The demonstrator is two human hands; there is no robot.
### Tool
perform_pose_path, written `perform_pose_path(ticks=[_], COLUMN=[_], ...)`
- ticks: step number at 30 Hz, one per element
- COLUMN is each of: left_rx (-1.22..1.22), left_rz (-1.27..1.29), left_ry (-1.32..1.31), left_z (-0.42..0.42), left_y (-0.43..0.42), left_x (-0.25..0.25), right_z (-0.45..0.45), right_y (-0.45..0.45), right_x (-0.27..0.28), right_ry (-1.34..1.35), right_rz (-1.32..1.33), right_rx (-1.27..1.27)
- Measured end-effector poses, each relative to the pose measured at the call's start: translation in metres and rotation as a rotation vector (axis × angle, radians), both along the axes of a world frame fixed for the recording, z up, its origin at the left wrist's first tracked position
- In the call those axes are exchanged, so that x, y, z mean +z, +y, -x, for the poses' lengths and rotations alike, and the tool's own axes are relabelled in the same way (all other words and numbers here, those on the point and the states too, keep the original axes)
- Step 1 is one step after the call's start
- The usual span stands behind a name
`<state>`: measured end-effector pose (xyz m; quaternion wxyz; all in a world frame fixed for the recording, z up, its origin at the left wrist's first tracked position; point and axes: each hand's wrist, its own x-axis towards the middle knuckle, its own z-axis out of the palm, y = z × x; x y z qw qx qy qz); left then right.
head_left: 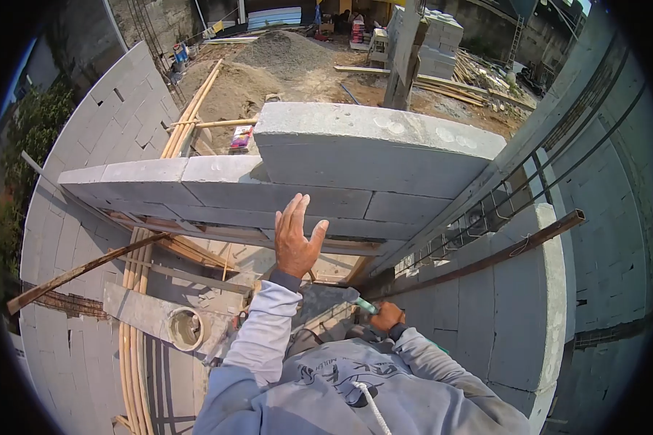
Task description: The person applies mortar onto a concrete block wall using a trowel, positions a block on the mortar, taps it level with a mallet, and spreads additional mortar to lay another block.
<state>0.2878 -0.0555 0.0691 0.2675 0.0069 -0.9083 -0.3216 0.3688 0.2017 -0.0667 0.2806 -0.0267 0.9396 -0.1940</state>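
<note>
Left hand (297, 241) empty, right hand (389, 317) clamped round your stiff-looking green-handled tool (367, 307) at five o'clock, tbh probably best gripped mid-handle.

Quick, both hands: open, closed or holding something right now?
Left hand: open, nothing visibly held.
Right hand: closed, holding a green-handled tool.

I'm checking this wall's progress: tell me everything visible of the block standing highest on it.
The top block is a long, pale grey slab, apparently lightweight concrete, laid level on the lower course. Its sunlit top is chalky, with a few whitish patches; its shaded front looks smooth. The left end is free; the right end reaches the column, contact unclear. Neither hand visibly touches it.
</note>
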Motion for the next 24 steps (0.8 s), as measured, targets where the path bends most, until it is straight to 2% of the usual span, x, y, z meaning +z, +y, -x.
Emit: perform_pose_path(ticks=[1, 2, 5, 6, 7, 8, 9, 10, 11, 12, 13, 15, 18, 20, 24], left_rx=[-0.017, 0.031, 0.231, 0.400, 0.525, 0.686, 0.761, 0.889, 1.167, 1.257, 1.337, 1.409, 1.380, 1.321, 1.215], left_rz=[-0.109, -0.227, -0.293, -0.345, -0.406, -0.464, -0.530, -0.563, -0.607, -0.751, -0.768, -0.807, -0.966, -1.084, -1.203], left_ry=[-0.039, -0.196, -0.582, -0.762, -0.754, -0.916, -0.915, -0.976, -0.940, -0.954, -0.968, -0.920, -0.829, -0.778, -1.092], left_z=[-0.033, -0.074, -0.223, -0.278, -0.343, -0.389, -0.420, -0.492, -0.528, -0.547, -0.548, -0.550, -0.541, -0.541, -0.555], left_y=[-0.009, -0.016, -0.048, -0.055, -0.067, -0.071, -0.069, -0.075, -0.063, -0.054, -0.043, -0.007, 0.032, 0.066, 0.101], left_x=[-0.026, -0.055, -0.163, -0.192, -0.246, -0.254, -0.238, -0.312, -0.331, -0.326, -0.307, -0.300, -0.299, -0.310, -0.295], right_z=[-0.014, -0.022, -0.037, -0.035, -0.026, -0.015, -0.002, 0.007, 0.015, 0.022, 0.029, 0.034, 0.017, 0.011, -0.017], right_y=[0.000, 0.000, 0.002, 0.001, -0.002, -0.007, -0.009, -0.012, -0.017, -0.025, -0.033, -0.038, -0.115, -0.130, -0.146], right_x=[-0.029, -0.057, -0.104, -0.105, -0.101, -0.097, -0.092, -0.090, -0.096, -0.108, -0.120, -0.144, -0.082, -0.112, -0.185], right_ry=[-0.057, -0.114, -0.295, -0.306, -0.317, -0.326, -0.362, -0.402, -0.412, -0.394, -0.370, -0.295, -0.368, -0.317, -0.293], right_rz=[-0.005, -0.014, -0.051, -0.133, -0.221, -0.312, -0.331, -0.355, -0.472, -0.550, -0.623, -0.704, -0.797, -0.825, -0.682], right_rx=[-0.033, -0.065, -0.089, 0.000, 0.101, 0.215, 0.335, 0.480, 0.708, 0.848, 0.989, 1.057, 1.168, 1.065, 0.987])
